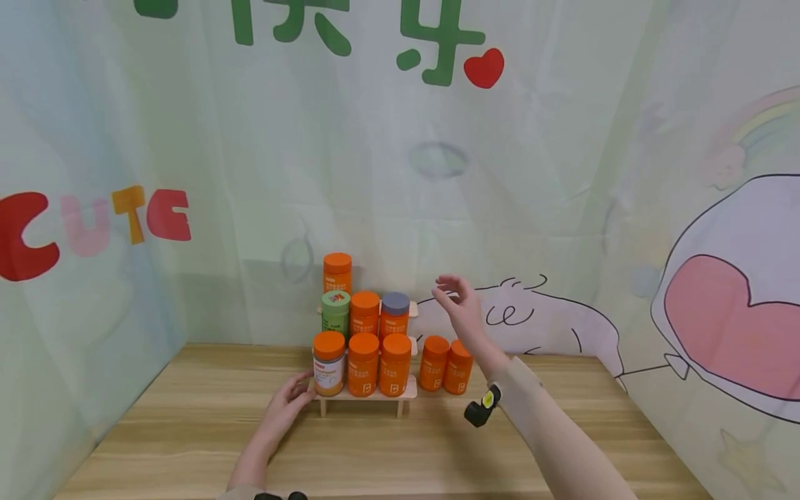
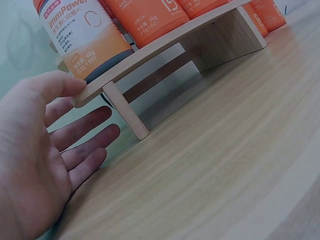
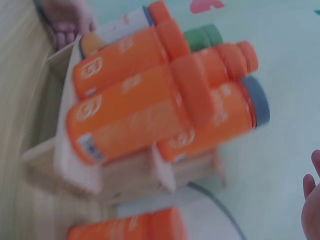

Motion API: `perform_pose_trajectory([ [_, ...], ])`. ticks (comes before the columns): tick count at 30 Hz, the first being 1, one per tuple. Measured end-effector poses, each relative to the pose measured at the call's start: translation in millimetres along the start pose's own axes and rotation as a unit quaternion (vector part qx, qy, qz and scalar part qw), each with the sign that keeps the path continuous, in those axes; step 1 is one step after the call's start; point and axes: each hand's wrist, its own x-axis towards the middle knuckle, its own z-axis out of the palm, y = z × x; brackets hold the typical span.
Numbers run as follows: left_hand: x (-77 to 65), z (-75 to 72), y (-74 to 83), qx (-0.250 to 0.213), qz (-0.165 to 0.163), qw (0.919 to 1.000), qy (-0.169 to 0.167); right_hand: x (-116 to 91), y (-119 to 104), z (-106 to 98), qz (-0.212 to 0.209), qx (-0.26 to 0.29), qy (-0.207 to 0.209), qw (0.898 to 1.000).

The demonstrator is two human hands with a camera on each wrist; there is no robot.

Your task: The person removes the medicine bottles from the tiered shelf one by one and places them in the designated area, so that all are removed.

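Note:
A wooden tiered rack [image 1: 369, 397] bears orange jars [image 1: 363, 368], a white-labelled jar [image 1: 328, 375] at its front left, a green jar [image 1: 335, 312] and an orange jar with a grey-blue lid [image 1: 395, 312]. At the rack's left end, my left hand [image 1: 289, 403] touches the board's corner beside the white-labelled jar; in the left wrist view its lower fingers [image 2: 90, 147] are loosely extended. Right of the upper tiers my right hand [image 1: 459, 305] hovers in the air, fingers slightly bent, holding nothing. Only part of it shows at the right wrist view's edge.
Two orange jars [image 1: 434, 364] stand on the wooden table [image 1: 250, 375] to the right of the rack, below my right forearm. A printed cloth backdrop [image 1: 281, 139] rises behind the table and along both sides.

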Motion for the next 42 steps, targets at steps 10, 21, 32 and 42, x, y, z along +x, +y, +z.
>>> perform_pose_trajectory([
  [10,2.8,-0.9,1.7,0.0,-0.005,1.0,0.007,22,-33,40,-0.045,0.034,-0.037,0.998],
  [21,3.2,-4.8,1.0,0.008,-0.003,1.0,0.005,43,-52,82,-0.068,0.045,-0.074,0.994],
  [32,3.7,-0.8,-1.2,0.003,-0.005,1.0,0.007,57,-60,114,-0.018,0.019,-0.13,0.991],
  [42,1.6,0.6,-0.6,-0.002,0.003,1.0,0.009,61,-56,130,-0.002,0.009,-0.145,0.989],
])
